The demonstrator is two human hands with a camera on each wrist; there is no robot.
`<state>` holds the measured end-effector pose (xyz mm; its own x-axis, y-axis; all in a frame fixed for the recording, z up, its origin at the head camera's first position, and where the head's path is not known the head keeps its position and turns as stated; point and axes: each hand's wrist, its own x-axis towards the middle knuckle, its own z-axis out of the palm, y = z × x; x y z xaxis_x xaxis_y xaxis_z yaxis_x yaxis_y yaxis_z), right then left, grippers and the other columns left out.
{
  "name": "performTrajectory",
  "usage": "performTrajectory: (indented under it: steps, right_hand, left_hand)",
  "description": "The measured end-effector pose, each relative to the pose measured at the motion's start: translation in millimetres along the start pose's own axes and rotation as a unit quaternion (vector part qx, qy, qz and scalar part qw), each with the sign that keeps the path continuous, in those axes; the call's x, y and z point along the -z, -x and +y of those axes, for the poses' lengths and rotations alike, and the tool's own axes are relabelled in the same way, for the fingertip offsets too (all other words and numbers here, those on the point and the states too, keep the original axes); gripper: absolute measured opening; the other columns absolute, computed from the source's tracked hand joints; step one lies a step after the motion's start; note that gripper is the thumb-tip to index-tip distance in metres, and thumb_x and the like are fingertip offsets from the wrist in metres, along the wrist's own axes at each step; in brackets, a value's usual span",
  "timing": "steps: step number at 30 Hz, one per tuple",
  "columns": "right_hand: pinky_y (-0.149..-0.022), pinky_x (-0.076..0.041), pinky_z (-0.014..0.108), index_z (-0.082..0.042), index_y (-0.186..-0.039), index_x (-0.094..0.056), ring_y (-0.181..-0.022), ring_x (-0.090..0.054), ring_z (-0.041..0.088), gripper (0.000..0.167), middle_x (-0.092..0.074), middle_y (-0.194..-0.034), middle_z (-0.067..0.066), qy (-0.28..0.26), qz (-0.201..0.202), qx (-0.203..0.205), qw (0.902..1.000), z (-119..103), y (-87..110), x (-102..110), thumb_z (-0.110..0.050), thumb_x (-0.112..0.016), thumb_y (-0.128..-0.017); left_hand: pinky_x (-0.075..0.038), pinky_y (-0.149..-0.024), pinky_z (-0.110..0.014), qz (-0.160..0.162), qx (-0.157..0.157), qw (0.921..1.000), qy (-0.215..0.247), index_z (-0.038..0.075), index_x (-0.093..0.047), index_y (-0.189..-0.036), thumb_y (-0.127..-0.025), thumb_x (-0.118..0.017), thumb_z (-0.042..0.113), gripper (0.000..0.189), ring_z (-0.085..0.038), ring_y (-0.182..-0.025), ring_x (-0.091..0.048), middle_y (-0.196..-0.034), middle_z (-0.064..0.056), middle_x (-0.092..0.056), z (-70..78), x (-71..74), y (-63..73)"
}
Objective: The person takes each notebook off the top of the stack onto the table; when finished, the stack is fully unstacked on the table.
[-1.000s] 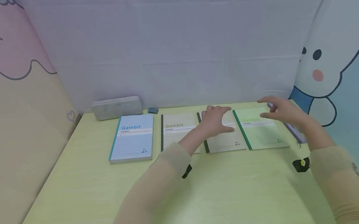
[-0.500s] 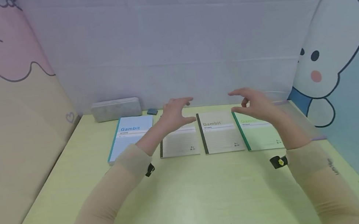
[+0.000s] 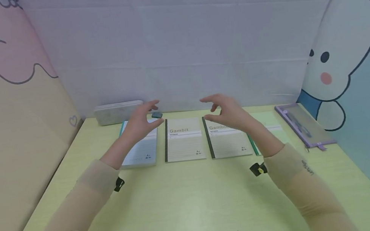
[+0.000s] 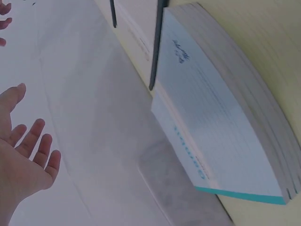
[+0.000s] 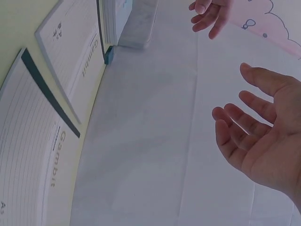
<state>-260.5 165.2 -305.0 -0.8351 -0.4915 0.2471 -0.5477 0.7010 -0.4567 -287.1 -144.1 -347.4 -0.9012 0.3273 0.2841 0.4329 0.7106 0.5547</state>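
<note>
My left hand [image 3: 138, 123] hovers above the blue notebook [image 3: 140, 151], its thumb and fingers spread apart with nothing between them. In the left wrist view this notebook [image 4: 207, 108] shows as a thick block with a teal spine. My right hand [image 3: 227, 112] is held over the dark-spined grey notebook [image 3: 230, 144], fingers loosely bent and holding nothing. A similar grey notebook [image 3: 184, 142] lies between the two hands. Partly hidden under my right forearm is the green notebook [image 3: 271, 124]. Both hands appear raised off the table.
A grey pencil case [image 3: 116, 113] stands at the back left, with a small blue eraser [image 3: 157, 115] beside it. On the right lies a purple-edged zip pouch [image 3: 304, 124] with pens inside. A white sheet [image 3: 177, 47] hangs behind the yellowish table [image 3: 188, 202].
Both hands have swept left across the row, the left from a grey notebook to the blue one, the right from the green one to a grey one. The zip pouch is uncovered. The notebooks stay put.
</note>
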Motion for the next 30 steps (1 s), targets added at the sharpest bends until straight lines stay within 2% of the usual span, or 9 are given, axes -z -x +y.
performTrajectory:
  steps: [5,11,14,18,24,30]
  right_hand:
    - [-0.071,-0.053,0.031,-0.015,-0.136,-0.05,-0.1,-0.058,0.021,0.054,-0.051,-0.135,0.006,-0.026,-0.007,0.01,0.9996,-13,-13.9,-18,-0.025,-0.069,-0.087]
    - [-0.092,-0.048,0.04,-0.014,-0.139,-0.047,-0.119,-0.05,0.027,0.058,-0.046,-0.14,0.006,-0.068,-0.027,0.014,0.9972,-26,-22.7,-47,-0.026,-0.069,-0.087]
    - [-0.103,-0.04,0.041,-0.014,-0.141,-0.044,-0.128,-0.043,0.026,0.06,-0.044,-0.142,0.006,-0.072,-0.039,0.012,0.9966,-30,-25.9,-63,-0.029,-0.068,-0.087]
    - [-0.11,-0.031,0.04,-0.014,-0.142,-0.043,-0.136,-0.035,0.024,0.062,-0.041,-0.145,0.006,-0.058,-0.061,0.011,0.9964,-33,-33.7,-84,-0.032,-0.067,-0.088]
    - [-0.113,-0.026,0.04,-0.014,-0.145,-0.037,-0.14,-0.028,0.024,0.069,-0.033,-0.151,0.009,-0.064,-0.101,-0.01,0.9928,-38,-46.7,-112,-0.032,-0.068,-0.087]
    - [-0.112,-0.026,0.041,-0.017,-0.148,-0.032,-0.142,-0.023,0.025,0.076,-0.025,-0.154,0.009,-0.076,-0.123,-0.045,0.9885,-40,-56.0,-143,-0.036,-0.07,-0.085]
  left_hand:
    - [-0.032,-0.105,-0.05,0.019,0.011,0.9994,-0.026,0.011,-0.036,-0.145,-0.084,-0.071,0.024,0.071,-0.032,-0.126,-0.042,-0.126,-0.011,-0.056,-18.9,9.4,12.9]
    - [-0.028,-0.106,-0.054,0.012,0.051,0.9975,-0.046,0.016,-0.027,-0.149,-0.081,-0.075,0.026,0.083,-0.035,-0.13,-0.037,-0.136,-0.014,-0.049,-46.5,21.8,24.4]
    - [-0.023,-0.107,-0.058,-0.001,0.06,0.9964,-0.059,0.016,-0.024,-0.15,-0.08,-0.076,0.028,0.088,-0.037,-0.133,-0.032,-0.14,-0.016,-0.044,-62.2,27.9,31.4]
    - [-0.018,-0.106,-0.064,-0.024,0.078,0.9946,-0.064,0.017,-0.019,-0.152,-0.078,-0.077,0.028,0.095,-0.04,-0.136,-0.026,-0.148,-0.017,-0.035,-84.0,30.1,39.0]
    - [-0.012,-0.1,-0.072,-0.062,0.121,0.9882,-0.071,0.016,-0.013,-0.153,-0.077,-0.077,0.034,0.101,-0.046,-0.138,-0.017,-0.154,-0.017,-0.023,-115.6,28.3,49.3]
    - [-0.011,-0.099,-0.072,-0.1,0.172,0.9779,-0.062,0.019,-0.011,-0.153,-0.077,-0.075,0.045,0.103,-0.052,-0.134,-0.015,-0.153,-0.022,-0.02,-133.9,27.1,59.2]
